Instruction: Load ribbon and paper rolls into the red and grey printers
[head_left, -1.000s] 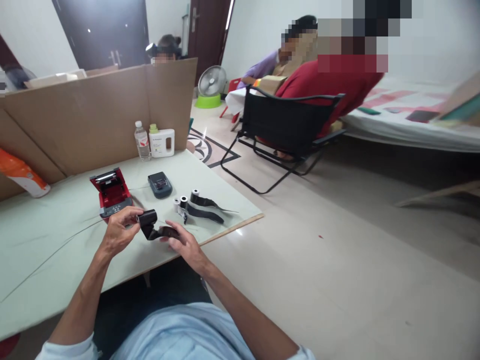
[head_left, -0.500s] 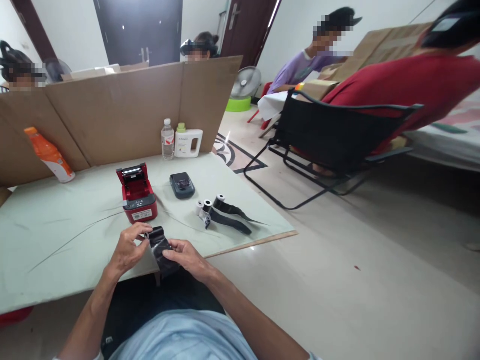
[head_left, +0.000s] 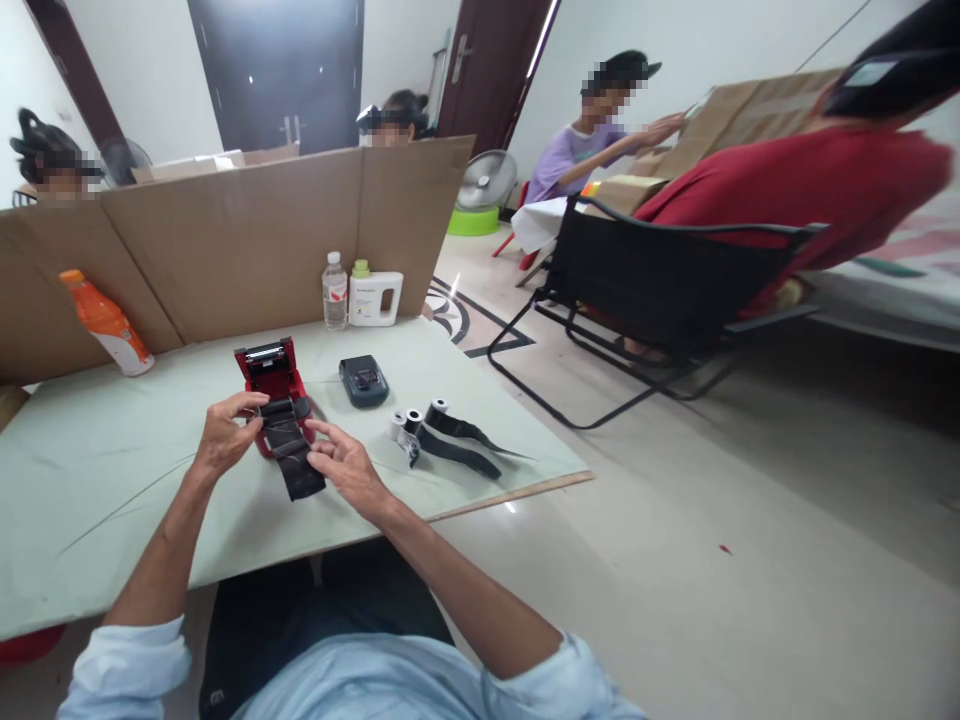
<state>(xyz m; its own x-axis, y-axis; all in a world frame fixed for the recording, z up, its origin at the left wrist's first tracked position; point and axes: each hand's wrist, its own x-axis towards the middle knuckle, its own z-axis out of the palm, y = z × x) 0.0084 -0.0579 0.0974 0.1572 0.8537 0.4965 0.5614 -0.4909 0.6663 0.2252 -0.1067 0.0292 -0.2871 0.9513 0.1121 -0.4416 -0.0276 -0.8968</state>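
A black roll (head_left: 288,440) with a loose strip hanging from it is held in front of the red label printer (head_left: 295,380). My left hand (head_left: 225,435) pinches the roll's left end, over the printer's front. At the right edge of the strip, my right hand (head_left: 345,465) grips with thumb and fingers. The printer's lid stands raised; the roll and strip cover most of its front. Right of the printer lies a small dark grey device (head_left: 364,381). Several small rolls (head_left: 414,420), some with black strips trailing, lie farther right on the table (head_left: 187,520).
A cardboard screen (head_left: 262,240) lines the table's back. Before it stand a water bottle (head_left: 335,292), a white jug (head_left: 375,299) and a tilted orange bottle (head_left: 109,325). A black folding chair (head_left: 667,280) with a person in red is at right. Other people sit beyond.
Both hands have carried the black roll forward from the table's front edge to the printer's front. The strip now hangs down over the table.
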